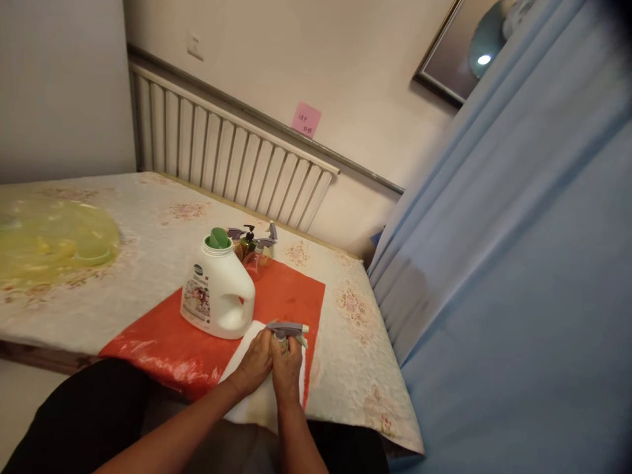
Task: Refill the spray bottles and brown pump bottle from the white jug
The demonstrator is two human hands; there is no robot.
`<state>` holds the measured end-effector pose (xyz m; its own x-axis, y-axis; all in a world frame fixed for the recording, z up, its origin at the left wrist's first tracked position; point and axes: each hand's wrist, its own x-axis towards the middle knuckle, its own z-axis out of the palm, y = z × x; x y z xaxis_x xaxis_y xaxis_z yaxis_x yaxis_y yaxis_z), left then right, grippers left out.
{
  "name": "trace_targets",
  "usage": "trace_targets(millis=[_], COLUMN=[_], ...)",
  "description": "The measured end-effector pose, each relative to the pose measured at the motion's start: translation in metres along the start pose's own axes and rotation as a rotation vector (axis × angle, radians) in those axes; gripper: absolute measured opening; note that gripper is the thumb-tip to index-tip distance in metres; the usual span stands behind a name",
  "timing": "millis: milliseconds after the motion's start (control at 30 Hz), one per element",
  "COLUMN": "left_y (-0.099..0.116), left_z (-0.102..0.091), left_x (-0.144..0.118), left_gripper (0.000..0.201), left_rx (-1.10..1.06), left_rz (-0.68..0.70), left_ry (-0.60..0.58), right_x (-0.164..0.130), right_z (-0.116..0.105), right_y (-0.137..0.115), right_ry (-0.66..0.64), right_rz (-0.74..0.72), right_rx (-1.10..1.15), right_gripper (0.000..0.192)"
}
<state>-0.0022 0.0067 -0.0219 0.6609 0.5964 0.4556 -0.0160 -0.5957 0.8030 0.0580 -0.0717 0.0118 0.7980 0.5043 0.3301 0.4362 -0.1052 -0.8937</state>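
Observation:
A spray bottle with a grey-and-white trigger head [286, 327] is upright between my hands, its nozzle pointing right. My right hand [287, 368] is closed round it just below the head. My left hand [257, 362] presses against it from the left, fingers curled in. Most of the bottle's body is hidden behind my hands. Beneath them lies a white cloth [251, 407] on a red plastic sheet [291, 293]. Just left of my hands stands a large white jug [220, 289] with a handle and a printed label; a green piece [218, 238] sits in its mouth.
Several pump and spray bottles [254, 247] stand behind the jug. A translucent yellow bag [59, 240] lies at the far left of the flowered bedcover [353, 309]. A radiator [222, 145] runs along the wall, and a blue curtain [518, 263] hangs at the right.

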Motion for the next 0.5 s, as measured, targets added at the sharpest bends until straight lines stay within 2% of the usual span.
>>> trace_targets(millis=[200,500], left_y=[-0.005,-0.008], left_z=[0.0,0.003], left_x=[0.001,-0.005], left_gripper=[0.048,0.044], left_rx=[0.01,0.041], left_rz=[0.01,-0.022], left_ry=[-0.022,-0.02], right_x=[0.005,-0.002], right_z=[-0.008,0.007], right_y=[0.003,0.002], right_ry=[-0.048,0.052], right_rz=[-0.065,-0.008], right_rx=[0.027,0.024], right_gripper=[0.015,0.016])
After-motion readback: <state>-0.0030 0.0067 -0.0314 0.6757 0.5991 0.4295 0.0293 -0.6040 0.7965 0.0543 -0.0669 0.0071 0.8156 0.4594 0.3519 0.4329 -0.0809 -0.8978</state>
